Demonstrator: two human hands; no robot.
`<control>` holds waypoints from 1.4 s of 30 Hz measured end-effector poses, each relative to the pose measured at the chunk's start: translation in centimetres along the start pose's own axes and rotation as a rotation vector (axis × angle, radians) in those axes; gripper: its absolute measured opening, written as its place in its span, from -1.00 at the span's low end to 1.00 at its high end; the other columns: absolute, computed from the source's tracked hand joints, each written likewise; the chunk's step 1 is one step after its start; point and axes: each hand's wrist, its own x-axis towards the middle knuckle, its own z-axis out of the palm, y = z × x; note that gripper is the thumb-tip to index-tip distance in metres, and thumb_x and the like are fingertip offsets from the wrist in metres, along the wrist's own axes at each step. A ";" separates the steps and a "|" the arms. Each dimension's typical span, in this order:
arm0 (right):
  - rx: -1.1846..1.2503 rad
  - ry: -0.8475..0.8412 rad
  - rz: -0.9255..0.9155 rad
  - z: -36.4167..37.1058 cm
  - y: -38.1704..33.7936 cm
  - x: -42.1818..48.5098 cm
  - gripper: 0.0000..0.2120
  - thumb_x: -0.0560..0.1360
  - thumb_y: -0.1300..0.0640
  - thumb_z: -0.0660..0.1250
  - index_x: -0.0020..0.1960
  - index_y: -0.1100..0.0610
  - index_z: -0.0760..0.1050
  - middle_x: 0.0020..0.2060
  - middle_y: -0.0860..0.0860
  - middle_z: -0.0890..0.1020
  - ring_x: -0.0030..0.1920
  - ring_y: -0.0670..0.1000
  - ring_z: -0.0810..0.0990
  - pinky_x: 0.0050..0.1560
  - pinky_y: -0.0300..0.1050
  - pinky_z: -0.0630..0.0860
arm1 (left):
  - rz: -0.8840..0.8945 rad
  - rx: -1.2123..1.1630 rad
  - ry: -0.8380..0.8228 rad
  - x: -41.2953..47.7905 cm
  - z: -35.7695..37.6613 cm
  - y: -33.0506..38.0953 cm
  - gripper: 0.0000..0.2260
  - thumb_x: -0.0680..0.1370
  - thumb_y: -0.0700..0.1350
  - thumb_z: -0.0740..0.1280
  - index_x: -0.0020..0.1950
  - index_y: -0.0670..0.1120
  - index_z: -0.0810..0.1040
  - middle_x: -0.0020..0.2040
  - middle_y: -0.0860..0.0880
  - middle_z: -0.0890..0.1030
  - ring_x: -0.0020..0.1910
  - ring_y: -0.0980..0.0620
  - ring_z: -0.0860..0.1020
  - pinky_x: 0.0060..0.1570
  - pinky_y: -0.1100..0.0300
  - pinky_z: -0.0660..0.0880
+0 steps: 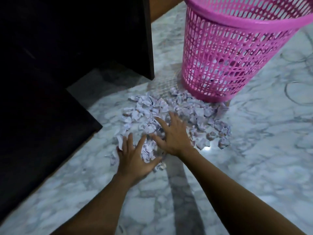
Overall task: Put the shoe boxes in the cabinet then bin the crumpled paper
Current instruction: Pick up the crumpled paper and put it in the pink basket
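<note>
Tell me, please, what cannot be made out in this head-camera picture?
1. Head view: the dark cabinet is in shadow, so what it holds cannot be told.
2. Head view: the pink bin is cut off by the top and right edges; its mesh wall hides its contents.
3. Head view: the crumpled paper is blurred, and the left hand and right hand cover part of the pile.

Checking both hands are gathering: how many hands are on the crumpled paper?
2. The left hand rests at the near edge of the crumpled paper; the right hand lies over its middle. Both are open.
</note>
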 end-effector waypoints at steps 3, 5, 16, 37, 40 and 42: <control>-0.062 -0.097 -0.016 0.5 -0.7 1.4 -0.26 0.41 -0.53 -0.10 0.51 -0.28 0.14 0.57 0.20 0.07 0.56 0.25 0.00 0.47 0.37 0.03 | 0.036 0.032 0.142 0.2 0.8 0.3 -0.25 0.33 0.42 0.32 0.45 0.12 0.37 0.50 -0.18 0.26 0.53 -0.24 0.09 0.41 -0.30 0.17; -0.169 -0.071 -0.051 1.1 -0.7 1.6 -0.34 0.46 -0.47 -0.07 0.47 -0.23 0.24 0.48 0.19 0.27 0.49 0.22 0.18 0.39 0.25 0.21 | 0.074 0.051 0.245 0.4 1.4 0.3 -0.44 0.39 0.24 0.37 0.31 0.00 0.52 0.35 -0.20 0.43 0.41 -0.29 0.29 0.30 -0.28 0.33; 0.402 0.071 -0.026 -0.3 -0.4 2.3 -0.83 0.38 0.26 0.49 -0.12 0.13 0.52 -0.09 0.06 0.50 -0.14 0.01 0.44 -0.21 -0.12 0.39 | 0.201 0.085 0.288 2.7 1.0 0.1 -0.73 0.31 0.03 0.28 -0.07 -0.07 0.52 -0.12 -0.08 0.55 -0.07 -0.19 0.51 -0.17 -0.01 0.50; -0.053 0.211 -0.039 4.9 -3.6 -7.4 -0.75 0.42 -0.05 0.38 0.08 -0.04 0.50 0.06 -0.02 0.57 0.00 0.17 0.52 -0.19 -0.03 0.50 | 0.050 -0.204 0.660 -0.2 -5.7 -2.3 -0.80 0.42 -0.04 0.29 -0.06 -0.15 0.48 0.03 -0.10 0.48 -0.20 -0.13 0.52 -0.32 0.15 0.40; 0.058 0.180 -0.082 4.5 -3.1 -7.0 -0.85 0.42 0.04 0.47 -0.04 -0.01 0.56 -0.07 -0.04 0.60 -0.14 0.11 0.56 -0.38 -0.08 0.51 | 0.021 -0.170 0.655 -0.6 -4.9 -3.2 -0.85 0.42 -0.15 0.37 -0.07 -0.13 0.47 0.02 -0.08 0.49 -0.20 -0.13 0.53 -0.33 0.15 0.41; 0.145 0.143 -0.119 3.8 -3.0 -6.5 -0.87 0.42 0.10 0.47 -0.05 0.03 0.58 -0.07 0.00 0.60 -0.14 0.11 0.58 -0.36 -0.08 0.50 | -0.014 -0.152 0.634 -0.8 -4.2 -3.7 -0.85 0.41 -0.19 0.41 -0.06 -0.13 0.50 0.07 -0.07 0.51 -0.17 -0.14 0.55 -0.32 0.09 0.47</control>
